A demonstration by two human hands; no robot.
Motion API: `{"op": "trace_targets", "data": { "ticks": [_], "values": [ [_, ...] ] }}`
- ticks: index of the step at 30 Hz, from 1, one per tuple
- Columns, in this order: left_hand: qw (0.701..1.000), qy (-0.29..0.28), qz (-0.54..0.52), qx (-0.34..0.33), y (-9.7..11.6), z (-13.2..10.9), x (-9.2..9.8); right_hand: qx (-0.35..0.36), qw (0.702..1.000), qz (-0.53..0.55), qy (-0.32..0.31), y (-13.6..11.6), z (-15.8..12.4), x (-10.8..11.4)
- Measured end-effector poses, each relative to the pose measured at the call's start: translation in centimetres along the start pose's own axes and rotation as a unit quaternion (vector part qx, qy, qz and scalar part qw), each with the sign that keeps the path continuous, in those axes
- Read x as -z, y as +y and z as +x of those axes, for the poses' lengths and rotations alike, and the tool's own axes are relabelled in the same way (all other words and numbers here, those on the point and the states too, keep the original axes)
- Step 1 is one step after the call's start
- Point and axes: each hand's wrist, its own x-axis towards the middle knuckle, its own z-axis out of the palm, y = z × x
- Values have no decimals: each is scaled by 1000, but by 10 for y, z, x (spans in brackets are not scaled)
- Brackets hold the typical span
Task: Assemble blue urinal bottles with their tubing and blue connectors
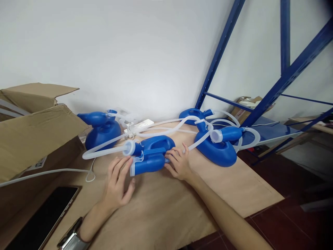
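In front of me a blue plastic urinal bottle (169, 141) with a moulded handle lies on the table. Against its near side rests a blue urinal funnel (149, 164) with a white cap on its left end. My left hand (117, 180) is open, its fingertips at that white cap and its thumb spread below. My right hand (179, 161) closes around the tube connector (167, 160) at the funnel's right end. A translucent hose (106, 143) loops left from the bottle's white collar and over the back.
Other blue urinal bottles with hoses lie at the right (221, 152), back (188, 114) and left (102, 135). A white power strip (142, 125) sits near the wall. An open carton (44, 135) and a phone (44, 218) occupy the left. Blue shelving (273, 90) stands beyond the table's right edge.
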Motion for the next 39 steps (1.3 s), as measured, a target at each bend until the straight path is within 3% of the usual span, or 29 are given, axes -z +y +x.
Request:
{"op": "trace_targets", "data": {
  "ticks": [4,9,20,26,30,33,35,39],
  "values": [
    [993,-64,-72,67,-2,-3,4,-5,999,13,-29,-5,-2,6],
    [990,-72,-76,95,-4,-10,-4,10,999,20,-46,-7,-3,9],
    [985,-105,-61,122,-10,-10,-9,66,996,-18,-49,2,-4,-10],
    [962,-85,-127,228,-15,-10,-22,48,996,-66,-40,6,-4,-21],
    [919,-143,-225,292,-26,-16,-38,25,995,-71,-61,10,-5,-21],
    [898,-194,-280,280,-26,-14,-47,12,994,-85,-73,11,-5,-21],
    [910,-203,-264,246,-21,-8,-54,-7,992,-104,-74,12,-5,-21],
    [943,-157,-195,222,-7,11,-79,-54,986,-144,-70,17,-6,-25]
  ]
}}
